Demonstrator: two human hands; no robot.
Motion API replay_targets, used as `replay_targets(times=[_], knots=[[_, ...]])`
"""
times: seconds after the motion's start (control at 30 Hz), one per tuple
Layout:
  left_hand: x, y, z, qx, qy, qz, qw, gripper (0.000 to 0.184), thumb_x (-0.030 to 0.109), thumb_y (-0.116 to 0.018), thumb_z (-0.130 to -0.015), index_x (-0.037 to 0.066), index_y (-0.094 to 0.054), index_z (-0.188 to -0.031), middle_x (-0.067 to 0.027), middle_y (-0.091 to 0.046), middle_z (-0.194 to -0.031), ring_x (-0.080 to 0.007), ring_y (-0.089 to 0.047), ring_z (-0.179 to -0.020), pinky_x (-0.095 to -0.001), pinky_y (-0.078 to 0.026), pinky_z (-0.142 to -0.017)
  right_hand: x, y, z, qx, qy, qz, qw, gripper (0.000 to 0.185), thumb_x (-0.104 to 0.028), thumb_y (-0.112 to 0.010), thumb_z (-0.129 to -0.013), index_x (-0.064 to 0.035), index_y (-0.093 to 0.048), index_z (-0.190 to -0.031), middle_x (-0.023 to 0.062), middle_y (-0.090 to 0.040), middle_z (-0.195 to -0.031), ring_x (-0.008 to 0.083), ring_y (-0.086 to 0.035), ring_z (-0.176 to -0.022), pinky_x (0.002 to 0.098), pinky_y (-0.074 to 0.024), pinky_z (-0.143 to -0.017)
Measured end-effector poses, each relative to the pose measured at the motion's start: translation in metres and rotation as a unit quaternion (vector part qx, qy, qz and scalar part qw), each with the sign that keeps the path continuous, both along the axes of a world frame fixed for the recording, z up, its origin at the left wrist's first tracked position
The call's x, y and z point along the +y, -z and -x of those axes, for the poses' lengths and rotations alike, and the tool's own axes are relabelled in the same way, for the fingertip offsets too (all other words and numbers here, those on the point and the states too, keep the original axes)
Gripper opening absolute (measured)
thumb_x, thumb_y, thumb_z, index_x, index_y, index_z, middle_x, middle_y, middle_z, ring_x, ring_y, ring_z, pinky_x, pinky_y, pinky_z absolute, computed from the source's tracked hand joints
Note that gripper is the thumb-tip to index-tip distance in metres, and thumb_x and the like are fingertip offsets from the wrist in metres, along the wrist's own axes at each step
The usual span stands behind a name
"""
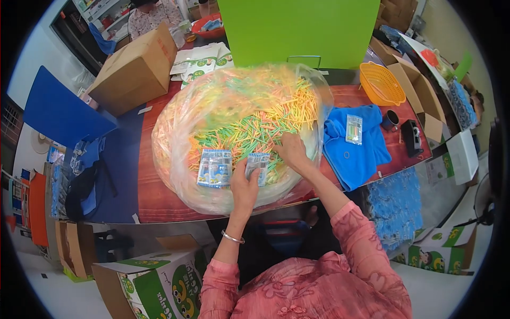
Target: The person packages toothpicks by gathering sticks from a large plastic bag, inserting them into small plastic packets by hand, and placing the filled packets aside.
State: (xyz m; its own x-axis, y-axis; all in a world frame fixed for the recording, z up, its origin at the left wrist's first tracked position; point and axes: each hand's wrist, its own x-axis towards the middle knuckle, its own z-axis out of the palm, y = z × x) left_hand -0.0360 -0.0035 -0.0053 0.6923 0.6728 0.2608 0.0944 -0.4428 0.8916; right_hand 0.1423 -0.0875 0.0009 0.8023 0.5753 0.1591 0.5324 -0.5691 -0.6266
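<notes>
A large clear plastic bag (pixel 178 170) lies open on the table, filled with thin yellow, green, orange and pink sticks (pixel 239 130). My left hand (pixel 245 186) holds a small blue-and-white packet (pixel 257 162) upright over the bag's near side. Beside it, to the left, more such packets (pixel 214 167) lie on the sticks. My right hand (pixel 291 150) is at the right part of the pile, its fingers bent together and pointing down at the sticks; what they grip is too small to make out.
To the right lie a blue cloth (pixel 353 159) with a packet (pixel 354 129) on it, a dark cup (pixel 390 120) and a yellow basket (pixel 381 85). A cardboard box (pixel 133 69) stands back left, near a seated person (pixel 154 18). A green panel (pixel 297 32) rises behind.
</notes>
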Motion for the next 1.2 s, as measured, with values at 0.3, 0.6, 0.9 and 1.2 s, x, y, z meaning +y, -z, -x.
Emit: replay_targets(times=[0.3, 0.6, 0.9, 1.2], knots=[[-0.012, -0.022, -0.002, 0.062, -0.066, -0.216, 0.972, 0.048, 0.002, -0.068, -0.084, -0.009, -0.052, -0.128, -0.0242, -0.060, -0.109, -0.0409, -0.057, -0.103, -0.0484, -0.045, -0.088, 0.000, 0.014, -0.016, 0.064, -0.051, -0.064, 0.995, 0.025, -0.014, -0.072, -0.072, 0.0063, -0.061, -0.081, 0.0268, -0.064, -0.075, 0.0397, -0.067, -0.069, 0.0449, -0.0543, -0.065], [-0.008, -0.048, -0.036, -0.045, 0.083, 0.308, 0.946, 0.034, 0.020, -0.055, -0.103, -0.001, -0.055, -0.130, -0.0098, -0.065, -0.112, -0.0174, -0.062, -0.102, -0.0320, -0.049, -0.089, -0.019, -0.061, -0.003, 0.392, -0.150, -0.290, 0.860, 0.016, -0.006, -0.071, -0.086, -0.0007, -0.058, -0.078, 0.0057, -0.061, -0.063, 0.0123, -0.062, -0.053, 0.0255, -0.0504, -0.046], [-0.019, -0.027, -0.045, -0.010, 0.162, 0.338, 0.927, 0.025, 0.016, -0.047, -0.106, 0.003, -0.060, -0.122, -0.0028, -0.067, -0.105, -0.0079, -0.064, -0.094, -0.0239, -0.053, -0.082, -0.024, -0.042, 0.011, 0.264, -0.154, -0.123, 0.944, 0.015, -0.006, -0.063, -0.091, 0.0022, -0.064, -0.103, 0.0072, -0.067, -0.075, 0.0153, -0.066, -0.064, 0.0283, -0.0528, -0.058], [-0.017, -0.013, -0.044, -0.037, 0.119, 0.352, 0.928, 0.021, 0.012, -0.048, -0.105, 0.003, -0.061, -0.119, 0.0025, -0.066, -0.091, -0.0045, -0.059, -0.078, -0.0225, -0.050, -0.068, -0.032, -0.060, 0.028, 0.009, -0.277, -0.076, 0.958, 0.050, -0.010, -0.067, -0.079, 0.0017, -0.056, -0.126, 0.0244, -0.059, -0.121, 0.0391, -0.058, -0.109, 0.0419, -0.0473, -0.092]])
